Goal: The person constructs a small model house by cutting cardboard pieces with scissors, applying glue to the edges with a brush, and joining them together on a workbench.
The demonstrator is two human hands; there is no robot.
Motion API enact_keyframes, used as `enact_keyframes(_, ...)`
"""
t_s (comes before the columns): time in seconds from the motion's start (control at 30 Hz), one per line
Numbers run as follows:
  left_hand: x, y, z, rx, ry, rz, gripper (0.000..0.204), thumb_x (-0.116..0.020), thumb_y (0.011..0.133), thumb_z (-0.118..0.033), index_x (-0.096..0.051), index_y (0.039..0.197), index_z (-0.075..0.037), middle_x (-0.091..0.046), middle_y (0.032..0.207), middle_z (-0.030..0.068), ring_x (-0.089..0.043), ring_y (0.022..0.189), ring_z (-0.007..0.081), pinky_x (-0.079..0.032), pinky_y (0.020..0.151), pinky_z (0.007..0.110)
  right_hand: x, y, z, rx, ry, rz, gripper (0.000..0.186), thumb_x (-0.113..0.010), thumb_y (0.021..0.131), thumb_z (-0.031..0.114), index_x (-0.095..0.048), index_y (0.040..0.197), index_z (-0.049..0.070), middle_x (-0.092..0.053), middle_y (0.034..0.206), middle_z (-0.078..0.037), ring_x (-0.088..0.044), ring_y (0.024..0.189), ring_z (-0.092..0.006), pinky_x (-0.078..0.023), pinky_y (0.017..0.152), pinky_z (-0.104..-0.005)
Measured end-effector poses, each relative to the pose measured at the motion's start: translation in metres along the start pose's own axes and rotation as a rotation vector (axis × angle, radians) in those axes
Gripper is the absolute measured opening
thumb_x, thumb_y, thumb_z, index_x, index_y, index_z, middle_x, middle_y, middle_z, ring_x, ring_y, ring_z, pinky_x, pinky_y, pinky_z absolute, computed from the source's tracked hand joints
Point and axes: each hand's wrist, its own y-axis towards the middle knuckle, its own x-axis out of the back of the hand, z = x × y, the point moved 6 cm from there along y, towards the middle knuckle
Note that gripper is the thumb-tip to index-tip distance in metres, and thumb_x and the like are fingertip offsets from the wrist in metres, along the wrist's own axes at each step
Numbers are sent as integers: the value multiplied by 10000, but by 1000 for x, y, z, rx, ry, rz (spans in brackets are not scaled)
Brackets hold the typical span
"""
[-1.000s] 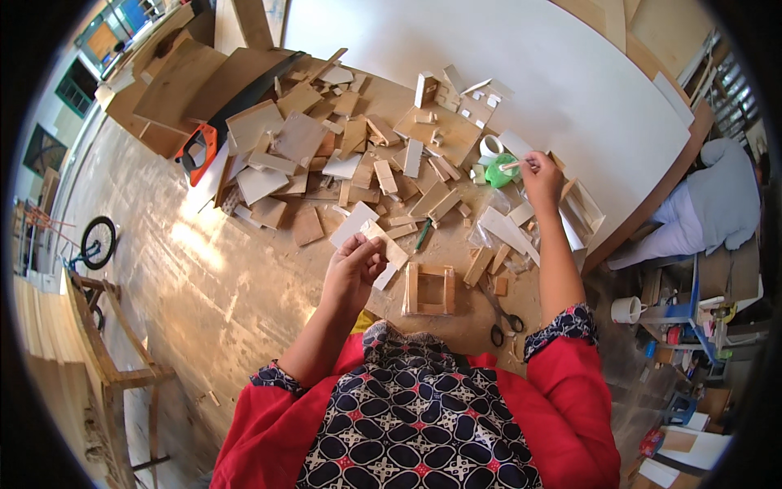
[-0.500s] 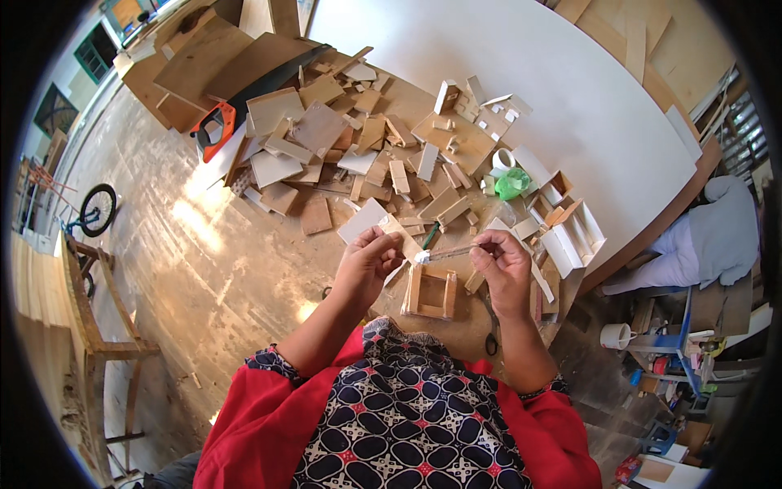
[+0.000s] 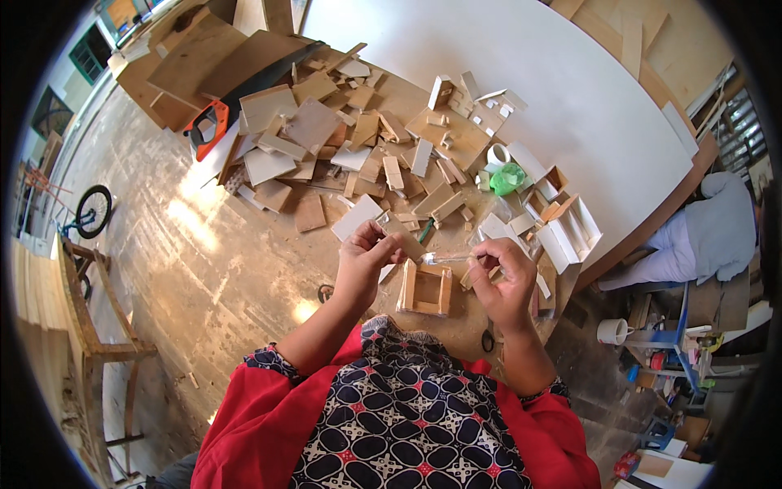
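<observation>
My left hand (image 3: 371, 251) pinches a small flat wooden piece (image 3: 401, 236) in front of my chest. My right hand (image 3: 507, 281) is closed on the end of a thin stick (image 3: 453, 257). White paste-like stuff shows at the stick's other end, which meets the lower corner of the wooden piece; whether they touch I cannot tell. Below, between my hands, a small open wooden frame (image 3: 425, 291) stands on the work table (image 3: 358, 326). Black scissor handles (image 3: 487, 341) lie beside it, partly behind my right wrist.
Wood offcuts (image 3: 314, 130) are heaped beyond my hands, with an orange-handled saw (image 3: 210, 130) to their left. At right are a green plastic piece (image 3: 507, 179), a white cup (image 3: 498, 155) and a white divided box (image 3: 570, 231). A person (image 3: 709, 228) bends over at far right.
The stick's white-coated end has shifted slightly right along the wooden piece's corner. My right hand has turned a little, and its fingers sit lower. The left hand keeps its hold.
</observation>
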Motion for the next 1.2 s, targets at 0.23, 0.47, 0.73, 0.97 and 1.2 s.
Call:
enact_keyframes(0.23, -5, 1, -3, -62, 69, 35, 103, -648, 886, -64, -546, 881, -51, -623, 801, 35, -602, 681, 118, -494, 671, 260, -1, 3, 24, 219, -267, 10, 201, -696, 746, 18, -636, 933, 57, -645, 853, -94, -623, 749, -275, -507, 645, -386)
enact_keyframes(0.47, 1, 4, 6, 36, 40, 8, 122, -673, 880, -62, -552, 875, -76, -648, 818, 41, -632, 711, 129, -508, 663, 259, 52, 44, -78, -44, -513, -263, 133, -644, 845, 65, -641, 976, 44, -649, 902, -111, -636, 761, -277, -513, 659, -359)
enact_keyframes(0.73, 6, 5, 10, 60, 74, 32, 89, -697, 878, -100, -610, 880, -80, -663, 827, 26, -643, 754, 124, -505, 671, 249, 62, 74, -187, -93, -626, -248, 196, -664, 821, 83, -650, 1014, 53, -666, 967, -118, -656, 797, -304, -526, 715, -397)
enact_keyframes(0.97, 5, 3, 7, 62, 141, 116, 100, -713, 861, -102, -668, 945, -71, -672, 837, 15, -633, 816, 107, -490, 766, 257, 31, 82, -159, 0, -739, -160, 291, -678, 800, 87, -670, 1090, 75, -674, 978, -147, -657, 855, -325, -524, 780, -420)
enact_keyframes(1.2, -2, 9, 11, -21, 189, 250, 116, -738, 830, -91, -723, 941, -62, -595, 1158, 23, -565, 1031, 117, -451, 891, 270, -69, 22, -83, -684, 828, 867, 383, -664, 922, 271, -618, 1197, 9, -680, 1088, -81, -620, 1024, -143, -466, 932, -286)
